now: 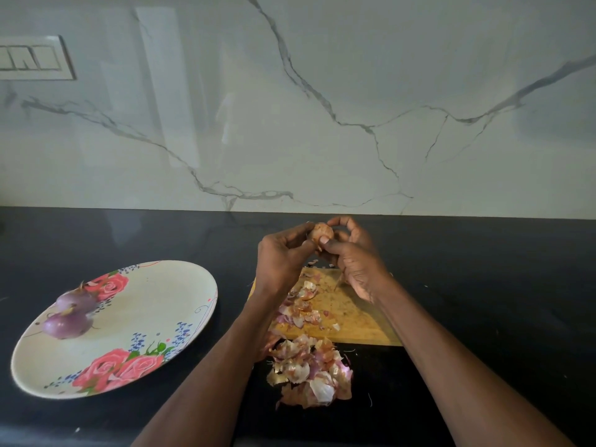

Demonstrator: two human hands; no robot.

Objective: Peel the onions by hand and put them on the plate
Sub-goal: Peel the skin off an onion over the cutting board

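1. Onion in work: 1 small onion (321,233), brown outer skin on, held off the counter betw. both hands, above the far edge of the cutting board (346,312).

2. Left hand (280,254): fingers curled round the onion's left side, thumb on its near face. Grip closed on the onion.

3. Right hand (354,254): thumb pressed on the onion's near face at approx. 5 o'clock, index finger curled over the top at 1 o'clock. Grip closed on the onion; remaining fingers curled behind it.

4. Plate (151,304): floral oval, on the black counter (483,285) at 9 o'clock from the board, well apart from the hands.

5. Peeled onions: 2 purple units on the plate's left portion, touching each other; far onion (76,300) at 12 o'clock of near onion (67,324).

6. Skins: loose pcs scattered over the board's left half (303,304); 1 larger pile (311,372) on the counter, just beside the board's near edge at 6 o'clock.

7. Background: marble-pattern wall (322,91); switch panel (34,58) at upper left.
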